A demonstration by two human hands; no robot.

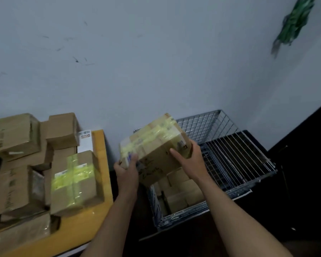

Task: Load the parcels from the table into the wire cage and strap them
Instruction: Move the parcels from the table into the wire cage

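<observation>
You are holding a taped parcel (156, 145) tilted in the air, just above the near-left corner of the cage (220, 127), between it and the table (100, 154). Your left hand (127, 169) is gripping the parcel's lower left corner with its fingers curled round the edge. Your right hand (190, 158) is clasping the right side, thumb lying across the near face and the other fingers wrapping behind, out of sight. Judging by this, you are somewhere in the middle of loading: a layer of boxes (182, 193) is already sitting in the near part of the cage, while a large pile of parcels (76, 182) is lying on the table, stacked several high, and no strapping is showing anywhere on the cage. A green bundle (295, 25) is hanging on the wall (137, 71) above; it may be the straps, though blur is making that hard to tell. For room, the far part of the cage is looking open. A wire panel (239, 160) is lying across its right side, so you are probably lowering best from the near left. Be minding the cage's wire rim under the parcel's low corner and the table edge close to your left forearm.
</observation>
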